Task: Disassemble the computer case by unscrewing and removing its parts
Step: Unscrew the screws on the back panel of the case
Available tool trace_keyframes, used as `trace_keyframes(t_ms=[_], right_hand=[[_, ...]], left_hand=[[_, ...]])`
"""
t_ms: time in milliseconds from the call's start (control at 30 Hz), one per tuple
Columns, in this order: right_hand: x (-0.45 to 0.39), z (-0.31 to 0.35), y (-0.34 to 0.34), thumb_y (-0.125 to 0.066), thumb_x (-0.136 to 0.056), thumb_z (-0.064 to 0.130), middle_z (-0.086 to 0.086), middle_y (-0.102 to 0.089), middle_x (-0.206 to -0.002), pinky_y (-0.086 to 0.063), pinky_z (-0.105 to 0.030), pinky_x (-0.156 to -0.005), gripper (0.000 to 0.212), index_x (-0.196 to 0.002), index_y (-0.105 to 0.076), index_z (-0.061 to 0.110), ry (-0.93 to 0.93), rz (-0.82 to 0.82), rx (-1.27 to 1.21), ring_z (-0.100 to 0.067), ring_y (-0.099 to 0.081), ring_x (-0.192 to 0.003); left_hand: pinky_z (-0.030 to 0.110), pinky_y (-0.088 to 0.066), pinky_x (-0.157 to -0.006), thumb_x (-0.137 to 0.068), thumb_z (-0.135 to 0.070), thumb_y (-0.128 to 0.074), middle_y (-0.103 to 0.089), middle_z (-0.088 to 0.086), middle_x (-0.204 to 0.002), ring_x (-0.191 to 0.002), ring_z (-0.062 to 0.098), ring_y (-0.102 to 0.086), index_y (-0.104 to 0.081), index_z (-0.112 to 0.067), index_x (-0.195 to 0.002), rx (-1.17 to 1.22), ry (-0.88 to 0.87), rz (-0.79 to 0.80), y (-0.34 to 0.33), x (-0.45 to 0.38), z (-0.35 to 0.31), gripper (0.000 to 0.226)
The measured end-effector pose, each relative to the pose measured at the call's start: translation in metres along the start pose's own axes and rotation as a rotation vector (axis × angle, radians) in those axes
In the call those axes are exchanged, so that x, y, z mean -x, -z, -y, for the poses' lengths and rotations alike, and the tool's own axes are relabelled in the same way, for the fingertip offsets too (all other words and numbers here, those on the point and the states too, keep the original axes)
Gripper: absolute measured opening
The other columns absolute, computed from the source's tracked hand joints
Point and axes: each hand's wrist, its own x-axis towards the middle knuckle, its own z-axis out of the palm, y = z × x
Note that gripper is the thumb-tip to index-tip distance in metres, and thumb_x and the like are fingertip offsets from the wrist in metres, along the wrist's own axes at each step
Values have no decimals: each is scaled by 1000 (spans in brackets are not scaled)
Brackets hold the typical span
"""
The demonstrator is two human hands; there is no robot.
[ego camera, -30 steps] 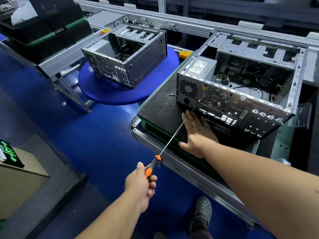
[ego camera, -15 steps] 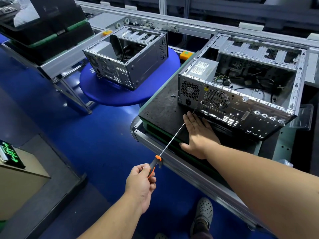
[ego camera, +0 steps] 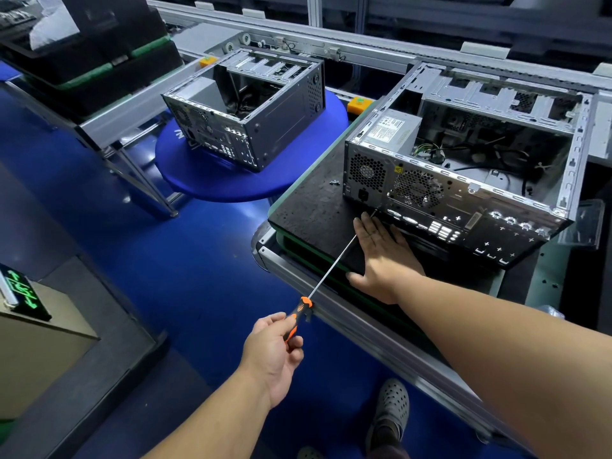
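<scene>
Inside open computer case (ego camera: pixel 463 180): PSU (ego camera: pixel 392 129), loose cables (ego camera: pixel 480 157).

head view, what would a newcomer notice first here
The open computer case on the black mat at right. The left hand grips a long screwdriver, tip at the case's rear panel, with the right hand flat on the mat beside it. A second case sits on a blue round table behind.

Both forearms were bare to the edge of the view, with no sleeve showing on either. The left hand (ego camera: pixel 276 351) and the right hand (ego camera: pixel 384 260) wore no gloves, and no ring or watch could be made out. One foot was in a grey perforated clog (ego camera: pixel 390 409), with dark fabric just behind it at the ankle.
</scene>
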Motion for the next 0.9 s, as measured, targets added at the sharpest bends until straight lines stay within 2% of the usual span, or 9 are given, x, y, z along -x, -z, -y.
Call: trace_keyframes(t_ms=[67, 167, 267, 433, 600, 667, 733, 833, 900], right_hand=[[0, 0, 1, -35, -77, 81, 4, 25, -168, 4, -44, -127, 115, -160, 22, 26, -2, 2, 1, -13, 16, -156], [0, 0, 1, -34, -77, 82, 4, 25, -168, 4, -44, -127, 115, -160, 22, 26, -2, 5, 5, -13, 17, -156], [-1, 0, 1, -35, -76, 81, 3, 24, -168, 5, -43, -126, 115, -160, 20, 26, -3, 5, 4, -13, 16, -156], [0, 0, 1, -36, -76, 81, 4, 26, -168, 6, -43, -126, 115, -159, 23, 27, -4, 4, -2, -13, 17, -156], [1, 0, 2, -36, -77, 81, 4, 26, -167, 5, -43, -126, 115, -159, 24, 27, -2, 4, -8, -13, 17, -156], [1, 0, 2, -35, -77, 81, 3, 26, -167, 4, -44, -127, 115, -159, 23, 26, -1, 7, -3, -13, 18, -156], [1, 0, 2, -34, -77, 81, 3, 26, -167, 4, -44, -127, 115, -160, 22, 26, 0, 10, 2, -13, 18, -156], [0, 0, 1, -34, -77, 82, 3, 27, -167, 4, -44, -126, 115, -160, 22, 26, -2, 11, 7, -13, 18, -155], [0, 0, 0, -34, -77, 82, 4, 28, -167, 6, -43, -126, 115, -159, 23, 26, -4, 7, 10, -13, 19, -155]], left_hand=[[28, -47, -54, -101, 1, -61, -61, 10, -97, -69, 17, -58, -60, -8, -122, -26, -62, -17, 0, -1, 0, 22], [27, -48, -54, -104, 0, -59, -61, 11, -99, -71, 17, -58, -62, -8, -120, -74, -102, -32, 0, -2, -1, 19], [25, -47, -52, -107, -13, -59, -66, 9, -90, -63, 13, -59, -65, -8, -119, -93, -94, -40, 1, -3, 1, 15], [27, -41, -46, -109, -46, -51, -70, 8, -72, -54, 15, -59, -70, -14, -114, -98, 1, -93, 0, -3, 1, 38], [27, -40, -44, -106, -56, -51, -71, 11, -72, -52, 19, -61, -72, -11, -113, -82, 71, -117, -1, -3, 0, 49], [28, -42, -47, -107, -53, -53, -72, 14, -80, -57, 20, -63, -70, -10, -115, -27, 74, -61, 1, -2, 0, 47], [30, -45, -51, -107, -40, -58, -69, 13, -90, -63, 22, -65, -67, -8, -119, 29, 49, -12, 2, -2, 1, 36], [30, -45, -55, -106, -14, -61, -64, 10, -104, -70, 20, -63, -62, -11, -126, 65, -30, -17, 2, -5, 2, 21], [28, -46, -54, -105, -9, -61, -63, 9, -105, -71, 18, -61, -63, -14, -124, 55, -69, -26, 1, -8, 1, 20]])
